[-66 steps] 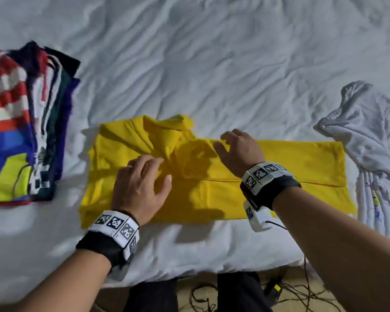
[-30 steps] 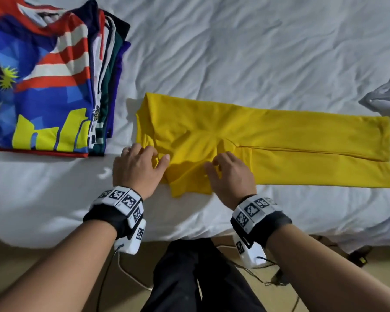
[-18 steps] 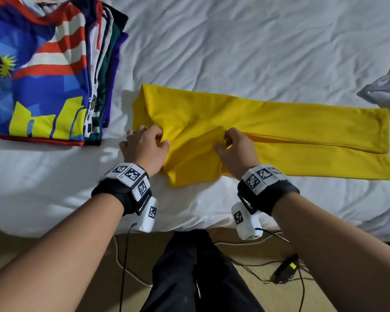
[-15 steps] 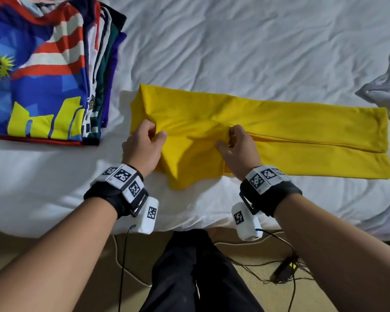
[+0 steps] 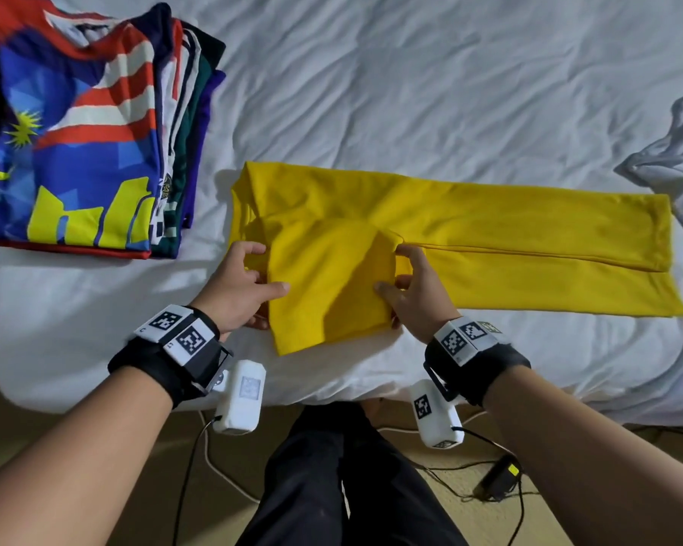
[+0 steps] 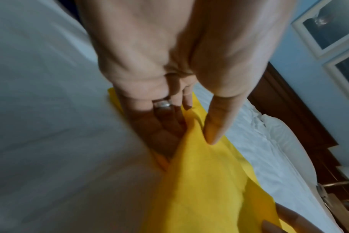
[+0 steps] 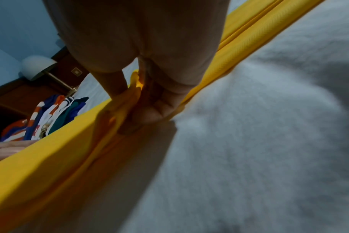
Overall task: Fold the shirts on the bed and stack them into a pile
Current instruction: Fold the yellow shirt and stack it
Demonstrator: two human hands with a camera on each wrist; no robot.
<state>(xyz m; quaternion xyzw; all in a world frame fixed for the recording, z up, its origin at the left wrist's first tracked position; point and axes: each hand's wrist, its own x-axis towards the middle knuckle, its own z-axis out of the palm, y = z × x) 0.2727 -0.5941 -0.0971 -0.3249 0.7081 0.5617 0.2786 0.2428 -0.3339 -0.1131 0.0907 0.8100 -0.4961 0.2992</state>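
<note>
On the bed (image 5: 411, 92), my left hand (image 5: 239, 291) and right hand (image 5: 415, 293) pinching the yellow shirt (image 5: 509, 226) (its left end raised), folded pile (image 5: 75, 143) beside.

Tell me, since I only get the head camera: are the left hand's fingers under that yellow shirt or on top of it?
Observer: Under. In the left wrist view the left hand's fingers lie beneath the yellow shirt, with the thumb on top.
Operator: And the right hand?
Observer: The right wrist view shows the right hand pinching a bunched fold of the shirt between thumb and fingers.
Operator: What's beyond the bed?
Observer: A lamp with a white shade, against a blue wall.
</note>
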